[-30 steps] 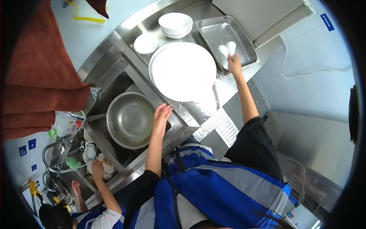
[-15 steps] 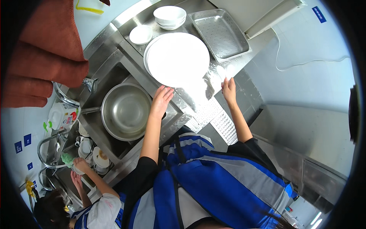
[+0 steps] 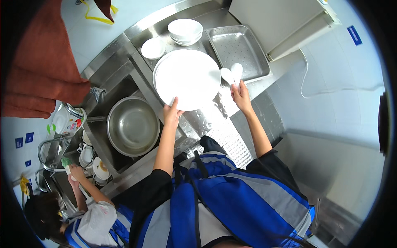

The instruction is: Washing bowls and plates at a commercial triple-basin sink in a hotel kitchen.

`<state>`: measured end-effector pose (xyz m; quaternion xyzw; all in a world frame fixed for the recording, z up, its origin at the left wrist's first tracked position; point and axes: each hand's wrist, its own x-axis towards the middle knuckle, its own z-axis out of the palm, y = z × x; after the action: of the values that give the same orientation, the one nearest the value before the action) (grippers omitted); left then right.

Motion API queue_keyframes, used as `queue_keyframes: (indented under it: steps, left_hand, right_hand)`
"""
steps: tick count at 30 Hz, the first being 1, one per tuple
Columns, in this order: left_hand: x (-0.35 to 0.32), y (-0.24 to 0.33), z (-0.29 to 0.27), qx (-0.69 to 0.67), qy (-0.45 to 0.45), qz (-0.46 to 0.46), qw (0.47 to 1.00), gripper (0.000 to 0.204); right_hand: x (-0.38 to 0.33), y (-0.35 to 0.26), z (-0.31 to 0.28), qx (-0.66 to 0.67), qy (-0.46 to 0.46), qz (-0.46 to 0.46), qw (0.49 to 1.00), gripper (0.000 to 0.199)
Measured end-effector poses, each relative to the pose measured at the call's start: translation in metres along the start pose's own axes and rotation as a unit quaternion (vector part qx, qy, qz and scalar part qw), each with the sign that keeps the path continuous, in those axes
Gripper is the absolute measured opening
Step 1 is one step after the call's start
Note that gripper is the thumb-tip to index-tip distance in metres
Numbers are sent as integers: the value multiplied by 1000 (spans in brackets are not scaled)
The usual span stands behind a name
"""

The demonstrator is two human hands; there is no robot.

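While gripping the near rim of the large white plate [image 3: 187, 78], left hand [image 3: 171, 115] closed, thumb on top and fingers under the edge, plate held roughly level over the steel counter [image 3: 215, 120], its bulk lying straight ahead of that hand. Right hand [image 3: 241, 94] shut around the handles of two white spoons [image 3: 231, 74], bowls pointing forward and away, long axis running from the palm toward the perforated steel tray [image 3: 237, 51]. Spoon bowls just beside the plate's right rim, at the tray's near edge, so right hand clearly nearer the tray, left hand nearer the sink. Beyond the plate, a stack of white bowls [image 3: 185, 31] and a small white dish [image 3: 153, 48]. Left of the left hand, a large steel basin [image 3: 133, 126] in the sink. Lower left, a co-worker's hand [image 3: 75, 171] among cups at another basin.
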<state>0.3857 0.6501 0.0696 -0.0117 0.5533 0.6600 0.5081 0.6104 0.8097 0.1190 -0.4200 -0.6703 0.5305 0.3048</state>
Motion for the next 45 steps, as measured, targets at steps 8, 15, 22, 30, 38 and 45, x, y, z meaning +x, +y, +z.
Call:
queue_keyframes:
  steps: [8, 15, 22, 30, 38, 45]
  left_hand:
    - [-4, -17, 10, -30, 30, 127, 991, 41]
    - [-11, -14, 7, -78, 17, 139, 987, 39]
    - [-32, -2, 10, -96, 13, 143, 985, 40]
    - [-48, 16, 15, -56, 13, 173, 983, 42]
    - [-64, 12, 26, -11, 31, 221, 975, 46]
    - [-75, 4, 17, -29, 50, 240, 969, 46]
  right_hand:
    - [78, 25, -32, -25, 39, -24, 999, 28]
    - [139, 74, -74, -245, -84, 75, 963, 21]
    - [147, 82, -55, -180, -178, 184, 950, 27]
    - [153, 80, -49, -442, -140, 41, 885, 38]
    - [146, 38, -48, -411, -63, -38, 909, 33]
    - [64, -30, 26, 103, -237, 48, 965, 61]
